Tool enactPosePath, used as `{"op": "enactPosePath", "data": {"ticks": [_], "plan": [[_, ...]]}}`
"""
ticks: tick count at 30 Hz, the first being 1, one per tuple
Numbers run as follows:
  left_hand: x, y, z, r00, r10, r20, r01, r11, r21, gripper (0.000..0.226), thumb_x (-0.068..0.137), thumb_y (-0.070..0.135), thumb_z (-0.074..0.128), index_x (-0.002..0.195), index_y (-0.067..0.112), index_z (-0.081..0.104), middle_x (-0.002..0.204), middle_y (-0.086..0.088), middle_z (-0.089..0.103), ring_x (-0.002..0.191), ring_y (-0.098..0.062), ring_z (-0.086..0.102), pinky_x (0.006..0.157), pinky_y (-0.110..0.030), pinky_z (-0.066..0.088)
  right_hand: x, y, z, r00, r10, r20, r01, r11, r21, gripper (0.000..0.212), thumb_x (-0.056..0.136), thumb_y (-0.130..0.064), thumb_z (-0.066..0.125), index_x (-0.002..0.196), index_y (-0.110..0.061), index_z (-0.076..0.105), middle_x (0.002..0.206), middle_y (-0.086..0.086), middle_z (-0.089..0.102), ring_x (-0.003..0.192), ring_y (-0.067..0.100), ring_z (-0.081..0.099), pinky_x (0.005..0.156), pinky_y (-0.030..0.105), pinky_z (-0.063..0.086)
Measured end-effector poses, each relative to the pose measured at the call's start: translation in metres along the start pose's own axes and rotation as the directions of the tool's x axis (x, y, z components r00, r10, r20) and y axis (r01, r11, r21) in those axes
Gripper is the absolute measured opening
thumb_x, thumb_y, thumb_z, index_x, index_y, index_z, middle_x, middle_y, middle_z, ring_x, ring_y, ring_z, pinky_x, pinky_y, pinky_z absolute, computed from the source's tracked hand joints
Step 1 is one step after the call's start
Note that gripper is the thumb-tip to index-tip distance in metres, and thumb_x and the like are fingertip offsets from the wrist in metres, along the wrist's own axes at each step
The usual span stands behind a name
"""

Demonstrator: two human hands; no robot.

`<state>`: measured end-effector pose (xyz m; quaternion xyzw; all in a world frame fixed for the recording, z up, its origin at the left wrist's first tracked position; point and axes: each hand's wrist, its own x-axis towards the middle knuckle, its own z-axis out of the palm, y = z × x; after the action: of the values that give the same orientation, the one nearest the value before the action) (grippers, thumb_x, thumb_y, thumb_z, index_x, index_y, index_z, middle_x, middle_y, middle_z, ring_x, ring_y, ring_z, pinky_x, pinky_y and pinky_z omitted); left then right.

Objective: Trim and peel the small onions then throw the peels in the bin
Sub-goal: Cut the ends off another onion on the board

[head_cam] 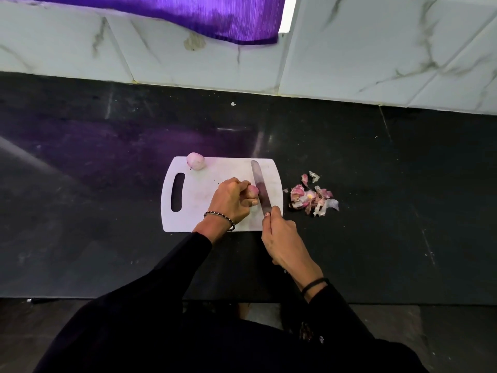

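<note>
Now your left hand [231, 198] curls round a small onion [252, 191] at the middle of the board [215, 184], wrist bent right. Your right hand [279, 238] grips the knife [260, 187], forefinger along the blade, which touches the onion. Another onion [195, 161] sits at the board's far edge; peels [312, 196] lie right.

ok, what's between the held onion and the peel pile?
Head view: the knife, right beside the onion in the left hand, then a strip of cutting board and bare counter before the peels.
</note>
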<state>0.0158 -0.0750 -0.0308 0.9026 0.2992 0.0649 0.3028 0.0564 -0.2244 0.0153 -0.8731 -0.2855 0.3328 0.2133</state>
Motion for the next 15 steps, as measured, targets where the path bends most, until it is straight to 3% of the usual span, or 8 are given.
{"op": "enactPosePath", "data": {"ticks": [4, 8, 15], "plan": [[0.002, -0.003, -0.001, 1.0, 0.016, 0.006, -0.016, 1.0, -0.015, 0.023, 0.081, 0.022, 0.074, 0.098, 0.008, 0.069, 0.089, -0.009, 0.061, 0.085, -0.026, 0.054, 0.07, -0.026, 0.037, 0.015, -0.004, 0.0, 1.0, -0.023, 0.001, 0.023, 1.0, -0.013, 0.02, 0.11, -0.031, 0.026, 0.108, -0.014, 0.037, 0.085, 0.002, 0.05, 0.074, 0.019, 0.057, 0.071, 0.049, 0.06], [0.002, -0.002, 0.0, 1.0, 0.01, -0.001, -0.01, 1.0, -0.03, 0.022, 0.081, 0.023, 0.073, 0.096, 0.008, 0.068, 0.089, -0.011, 0.062, 0.083, -0.026, 0.055, 0.071, -0.029, 0.041, 0.029, -0.006, 0.004, 1.0, -0.028, 0.013, 0.028, 0.997, -0.068, 0.024, 0.109, -0.037, 0.026, 0.107, -0.015, 0.037, 0.101, 0.012, 0.058, 0.083, 0.025, 0.06, 0.066, 0.039, 0.047], [0.001, -0.005, 0.001, 1.0, 0.0, 0.004, 0.0, 1.0, -0.02, 0.02, 0.083, 0.022, 0.069, 0.097, 0.009, 0.068, 0.09, -0.008, 0.058, 0.086, -0.025, 0.055, 0.069, -0.024, 0.035, 0.032, -0.004, 0.023, 0.999, -0.009, -0.052, -0.002, 0.978, -0.211, 0.032, 0.109, -0.034, 0.03, 0.129, -0.01, 0.036, 0.114, 0.021, 0.06, 0.102, 0.042, 0.062, 0.079, 0.048, 0.048]]}}
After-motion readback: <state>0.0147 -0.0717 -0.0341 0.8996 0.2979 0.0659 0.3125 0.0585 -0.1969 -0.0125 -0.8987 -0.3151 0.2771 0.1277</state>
